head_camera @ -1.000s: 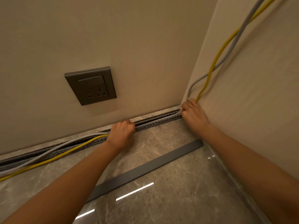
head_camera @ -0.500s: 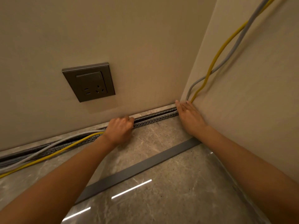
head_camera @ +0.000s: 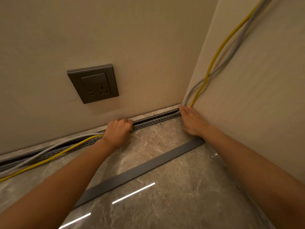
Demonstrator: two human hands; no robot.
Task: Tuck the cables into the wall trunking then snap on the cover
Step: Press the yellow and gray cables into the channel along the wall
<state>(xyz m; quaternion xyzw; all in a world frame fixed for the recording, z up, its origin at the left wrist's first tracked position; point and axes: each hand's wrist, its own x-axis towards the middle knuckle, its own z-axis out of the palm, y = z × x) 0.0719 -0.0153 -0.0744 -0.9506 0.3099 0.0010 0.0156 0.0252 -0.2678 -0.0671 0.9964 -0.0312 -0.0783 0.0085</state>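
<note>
Little has shifted: your hands stay at the trunking [head_camera: 156, 120]. Nearest, the cover [head_camera: 140, 171] lies loose on the floor. Your left hand [head_camera: 118, 131] is fisted, pressing down; right hand [head_camera: 189, 119] flat at the corner. Leftward the yellow cable [head_camera: 49, 158] and grey cable [head_camera: 54, 147] ride proud and could pop out.

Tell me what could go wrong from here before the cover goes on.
The yellow cable and grey cable left of the left hand still ride over the trunking edge; a cover could pinch them. The cover strip lies loose on the floor by the right hand, easy to knock.
</note>
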